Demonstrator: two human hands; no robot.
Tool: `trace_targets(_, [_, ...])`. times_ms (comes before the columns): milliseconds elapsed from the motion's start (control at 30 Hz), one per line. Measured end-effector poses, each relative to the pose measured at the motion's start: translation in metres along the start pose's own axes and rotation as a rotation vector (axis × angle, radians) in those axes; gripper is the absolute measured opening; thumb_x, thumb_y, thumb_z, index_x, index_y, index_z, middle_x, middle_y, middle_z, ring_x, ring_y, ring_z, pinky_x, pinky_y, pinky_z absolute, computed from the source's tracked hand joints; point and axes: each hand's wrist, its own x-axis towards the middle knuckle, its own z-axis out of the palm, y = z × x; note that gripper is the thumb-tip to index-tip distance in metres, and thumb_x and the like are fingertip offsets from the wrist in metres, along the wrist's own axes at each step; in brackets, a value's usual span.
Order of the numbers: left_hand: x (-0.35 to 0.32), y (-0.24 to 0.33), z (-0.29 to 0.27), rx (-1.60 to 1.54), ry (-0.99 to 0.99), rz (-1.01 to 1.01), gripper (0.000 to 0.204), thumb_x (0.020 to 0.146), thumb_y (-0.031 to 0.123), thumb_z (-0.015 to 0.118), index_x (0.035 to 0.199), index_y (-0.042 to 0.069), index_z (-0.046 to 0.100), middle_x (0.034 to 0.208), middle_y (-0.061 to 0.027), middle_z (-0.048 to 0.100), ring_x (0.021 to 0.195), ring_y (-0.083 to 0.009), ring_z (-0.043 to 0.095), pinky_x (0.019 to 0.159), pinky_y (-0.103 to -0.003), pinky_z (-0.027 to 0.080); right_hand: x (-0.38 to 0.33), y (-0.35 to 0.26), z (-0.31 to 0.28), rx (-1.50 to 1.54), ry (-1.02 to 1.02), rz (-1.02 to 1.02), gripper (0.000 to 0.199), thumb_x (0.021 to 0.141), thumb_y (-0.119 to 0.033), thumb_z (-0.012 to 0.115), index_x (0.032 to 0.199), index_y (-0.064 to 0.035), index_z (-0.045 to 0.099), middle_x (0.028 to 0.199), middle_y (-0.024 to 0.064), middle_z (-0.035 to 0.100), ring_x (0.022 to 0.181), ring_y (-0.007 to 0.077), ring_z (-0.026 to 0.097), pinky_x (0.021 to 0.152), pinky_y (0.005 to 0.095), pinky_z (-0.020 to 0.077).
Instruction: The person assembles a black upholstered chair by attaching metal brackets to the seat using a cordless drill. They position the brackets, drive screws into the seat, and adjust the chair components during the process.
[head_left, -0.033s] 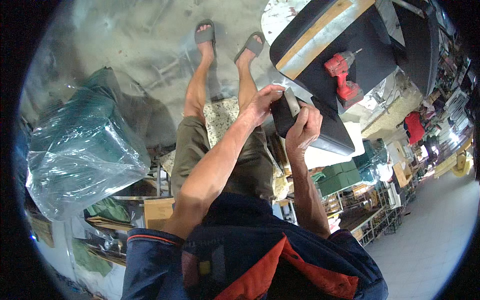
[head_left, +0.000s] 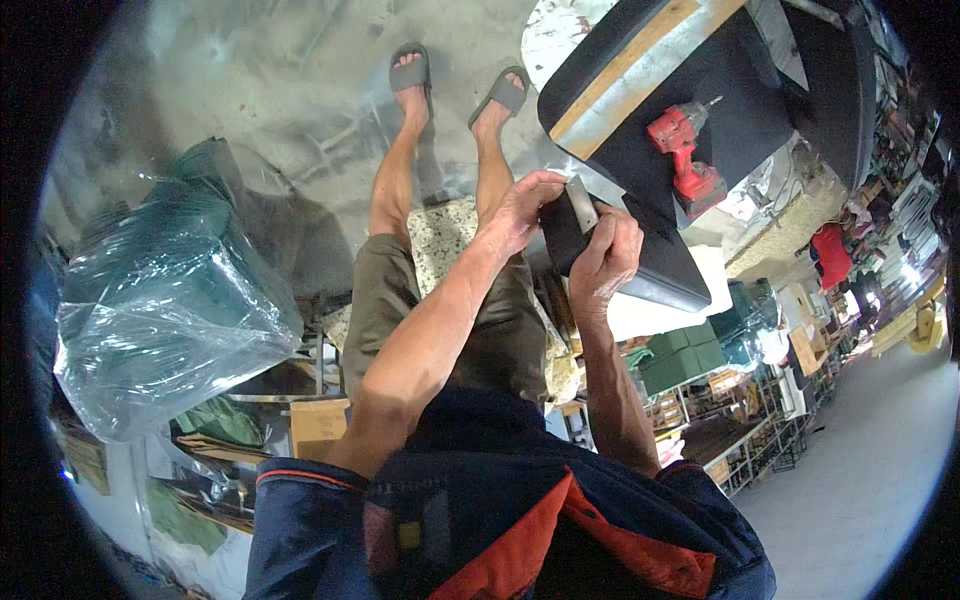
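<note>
A black padded panel [head_left: 655, 275] with a pale wooden strip lies in front of me at knee height. My left hand [head_left: 520, 212] grips its near corner from the left, fingers curled over the edge. My right hand [head_left: 607, 258] wraps the same corner from below and presses a small grey metal plate [head_left: 580, 205] against the padding. The plate stands between my two hands. A red cordless drill [head_left: 685, 150] lies on the panel just beyond my right hand, untouched.
My bare legs in grey sandals [head_left: 410, 72] stretch out over a concrete floor [head_left: 250, 90]. A green bundle wrapped in clear plastic [head_left: 165, 310] sits at the left. Green boxes [head_left: 685, 355] and metal shelving [head_left: 760, 440] crowd the right side.
</note>
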Motion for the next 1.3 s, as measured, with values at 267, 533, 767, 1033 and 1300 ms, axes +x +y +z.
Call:
trace_targets(267, [-0.001, -0.001, 0.008, 0.415, 0.289, 0.056, 0.028, 0.097, 0.026, 0.072, 0.123, 0.017, 0.069, 0.098, 0.0050, 0.065, 0.089, -0.0121, 0.060, 0.076, -0.031, 0.049, 0.006, 0.003, -0.003, -0.029, 0.039, 0.072, 0.011, 0.096, -0.021, 0.066, 0.096, -0.0103, 0.070, 0.089, 0.0095, 0.068, 0.086, 0.0323, 0.065, 0.079, 0.0467, 0.0491])
trace_targets(533, [0.021, 0.128, 0.184, 0.880, 0.152, 0.589, 0.045, 0.097, 0.027, 0.071, 0.134, 0.002, 0.064, 0.127, -0.0085, 0.069, 0.117, -0.0200, 0.062, 0.097, -0.038, 0.050, 0.029, 0.057, -0.040, 0.156, 0.118, -0.012, 0.014, 0.090, -0.014, 0.076, 0.099, -0.0065, 0.068, 0.092, 0.0102, 0.067, 0.087, 0.0324, 0.065, 0.076, 0.0443, 0.0494])
trace_targets(767, [0.138, 0.183, 0.386, 1.137, -0.270, 0.898, 0.064, 0.099, 0.018, 0.062, 0.157, 0.001, 0.040, 0.160, -0.0132, 0.044, 0.131, -0.0242, 0.056, 0.108, -0.040, 0.047, 0.031, 0.077, -0.038, 0.162, -0.133, 0.145, 0.018, 0.088, -0.010, 0.075, 0.105, -0.0043, 0.069, 0.092, 0.0113, 0.069, 0.086, 0.0309, 0.068, 0.075, 0.0415, 0.0527])
trace_targets(1033, [0.105, 0.189, 0.357, 1.611, -0.130, 0.757, 0.056, 0.096, 0.020, 0.063, 0.149, 0.003, 0.053, 0.144, -0.0112, 0.061, 0.127, -0.0240, 0.060, 0.101, -0.042, 0.052, 0.148, 0.218, -0.039, -0.465, -0.120, 0.074, 0.085, 0.075, -0.020, 0.082, 0.148, -0.0023, 0.042, 0.133, 0.0277, 0.051, 0.128, 0.0486, 0.048, 0.103, 0.0614, 0.0418])
trace_targets(1300, [-0.036, 0.083, 0.138, 1.427, 0.246, 0.214, 0.042, 0.101, 0.025, 0.066, 0.135, 0.002, 0.065, 0.126, -0.0089, 0.070, 0.119, -0.0193, 0.065, 0.100, -0.036, 0.051, 0.173, 0.286, 0.006, -0.093, -0.296, 0.014, 0.078, 0.079, -0.017, 0.074, 0.147, -0.0016, 0.040, 0.114, 0.0263, 0.068, 0.102, 0.0454, 0.069, 0.088, 0.0549, 0.0548])
